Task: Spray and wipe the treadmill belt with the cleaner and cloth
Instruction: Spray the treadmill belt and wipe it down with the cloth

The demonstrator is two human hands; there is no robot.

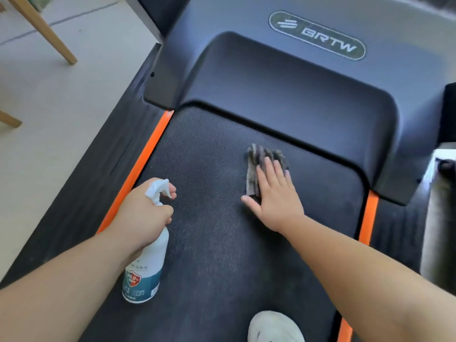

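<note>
The treadmill belt (222, 243) runs dark and textured down the middle of the view, edged by orange strips (138, 174) on both sides. A grey cloth (259, 164) lies crumpled on the belt near its front end, just short of the motor cover (296, 95) (the cover carries a "BRTW" badge). The right hand (274, 193) presses flat on the cloth, fingers straight and spread, thumb out to the side on the belt. The left hand (145, 211) grips the neck of a white spray bottle (145, 267), fingers curled at the trigger, nozzle pointing toward the belt's middle. A pale shoe (274, 327) stands on the belt at the bottom edge. Wooden legs (44, 30) stand on the light floor (61, 107) to the left.
</note>
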